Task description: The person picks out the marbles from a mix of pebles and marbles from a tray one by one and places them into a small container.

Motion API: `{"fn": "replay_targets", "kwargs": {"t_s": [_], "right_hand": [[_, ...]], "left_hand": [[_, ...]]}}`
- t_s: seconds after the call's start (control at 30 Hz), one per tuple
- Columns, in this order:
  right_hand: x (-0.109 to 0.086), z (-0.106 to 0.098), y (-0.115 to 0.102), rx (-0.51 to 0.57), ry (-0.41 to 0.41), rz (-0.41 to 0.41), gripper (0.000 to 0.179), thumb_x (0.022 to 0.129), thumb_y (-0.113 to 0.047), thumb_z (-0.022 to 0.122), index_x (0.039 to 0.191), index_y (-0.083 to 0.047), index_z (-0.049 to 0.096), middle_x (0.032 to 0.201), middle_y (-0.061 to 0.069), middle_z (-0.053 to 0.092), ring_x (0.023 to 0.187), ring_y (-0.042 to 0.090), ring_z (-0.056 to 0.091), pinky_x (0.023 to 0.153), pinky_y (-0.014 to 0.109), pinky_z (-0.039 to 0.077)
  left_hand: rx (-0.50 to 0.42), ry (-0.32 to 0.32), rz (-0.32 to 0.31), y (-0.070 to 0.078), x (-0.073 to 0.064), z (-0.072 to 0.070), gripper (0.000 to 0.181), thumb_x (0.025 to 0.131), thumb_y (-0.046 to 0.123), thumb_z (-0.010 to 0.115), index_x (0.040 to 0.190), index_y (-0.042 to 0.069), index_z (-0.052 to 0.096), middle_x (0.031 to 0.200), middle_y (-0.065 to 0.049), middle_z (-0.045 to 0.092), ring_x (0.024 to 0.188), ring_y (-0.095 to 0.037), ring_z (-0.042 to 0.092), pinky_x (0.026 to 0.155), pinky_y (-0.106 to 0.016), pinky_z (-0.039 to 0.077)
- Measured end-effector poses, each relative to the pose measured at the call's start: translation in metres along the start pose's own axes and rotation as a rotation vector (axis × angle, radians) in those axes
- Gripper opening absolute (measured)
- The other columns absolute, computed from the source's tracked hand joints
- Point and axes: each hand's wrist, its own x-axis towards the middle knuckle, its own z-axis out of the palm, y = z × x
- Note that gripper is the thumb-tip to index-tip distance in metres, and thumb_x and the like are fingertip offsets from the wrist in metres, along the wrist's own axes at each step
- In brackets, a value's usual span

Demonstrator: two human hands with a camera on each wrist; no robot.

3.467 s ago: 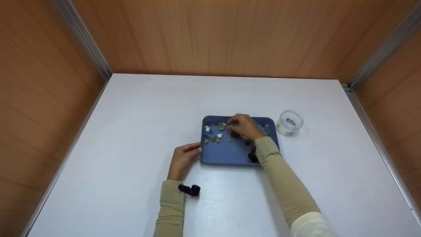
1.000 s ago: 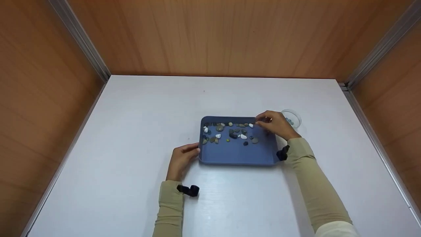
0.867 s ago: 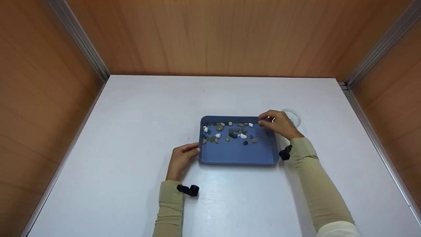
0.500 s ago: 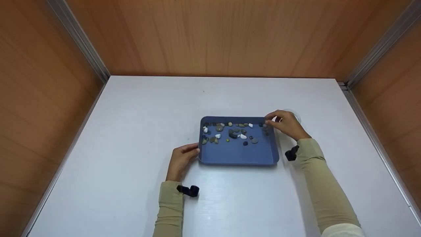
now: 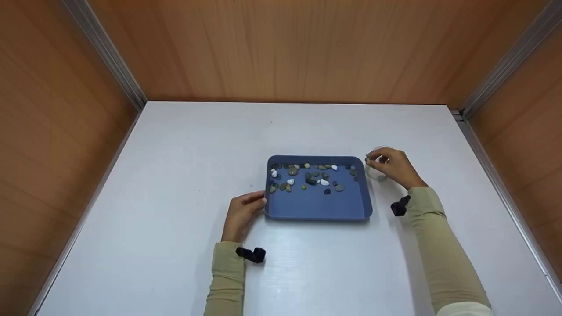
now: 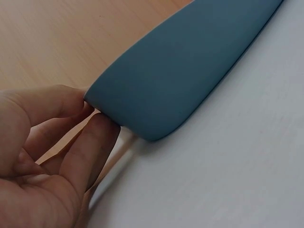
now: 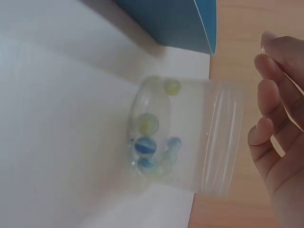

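Observation:
My left hand [image 5: 241, 214] holds the left edge of a blue tray [image 5: 318, 206]; in the left wrist view its thumb and fingers grip the tray corner [image 6: 137, 90]. Stones and marbles lie in the tray's back half, among them white pebbles [image 5: 324, 182], a large grey-brown stone [image 5: 293, 171] and a small yellow-green marble [image 5: 303, 187]. My right hand [image 5: 397, 169] is just past the tray's right side, over a clear round jar [image 7: 190, 137]. Its thumb and forefinger pinch a small marble [image 5: 367, 159], mostly hidden by the fingertips. Several blue and yellow-green marbles [image 7: 146, 146] lie in the jar.
The tray and jar stand close together on a white table [image 5: 197, 166]. Wooden panels [image 5: 281, 48] enclose it at the back and both sides. Black wrist cameras [image 5: 252, 254] sit on both sleeves.
My right hand, earlier among the stones in the tray, has moved right across the tray's back corner to above the jar. The left hand stays at the tray's edge.

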Motion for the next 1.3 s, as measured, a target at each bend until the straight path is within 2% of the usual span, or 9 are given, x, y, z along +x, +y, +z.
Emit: {"fn": "replay_targets", "kwargs": {"t_s": [0.33,0.7,0.97,1.3], "right_hand": [[-0.008,-0.012,0.007,-0.022,0.015,0.077,0.023,0.09,-0.022,0.069,0.107,-0.008,0.072,0.106,0.009,0.07,0.08,0.015,0.055,0.065,0.018,0.044],[-0.016,-0.02,0.017,-0.044,0.054,0.093,0.02,0.089,-0.019,0.069,0.105,-0.006,0.073,0.099,0.01,0.071,0.076,0.008,0.054,0.062,0.014,0.043],[-0.018,-0.02,0.022,-0.043,0.043,0.116,0.02,0.09,-0.02,0.069,0.104,-0.007,0.073,0.099,0.01,0.071,0.077,0.01,0.055,0.063,0.014,0.044],[-0.02,-0.021,0.025,-0.064,0.055,0.091,0.02,0.089,-0.017,0.069,0.105,-0.006,0.073,0.097,0.011,0.071,0.076,0.013,0.056,0.063,0.013,0.043]], "left_hand": [[0.024,-0.001,0.008,-0.001,0.0,0.0,0.029,0.082,0.006,0.073,0.111,0.004,0.072,0.113,-0.013,0.069,0.099,-0.014,0.064,0.084,-0.025,0.055],[0.008,0.001,-0.004,-0.002,0.001,0.0,0.029,0.082,0.005,0.072,0.111,0.004,0.071,0.113,-0.012,0.068,0.097,-0.014,0.064,0.083,-0.024,0.055],[0.003,0.001,0.003,-0.002,0.0,0.0,0.03,0.082,0.005,0.072,0.111,0.003,0.071,0.113,-0.013,0.068,0.099,-0.015,0.064,0.083,-0.024,0.055],[0.005,-0.002,0.005,-0.001,0.0,0.0,0.029,0.082,0.005,0.072,0.111,0.003,0.072,0.114,-0.013,0.068,0.1,-0.015,0.064,0.086,-0.025,0.054]]}}
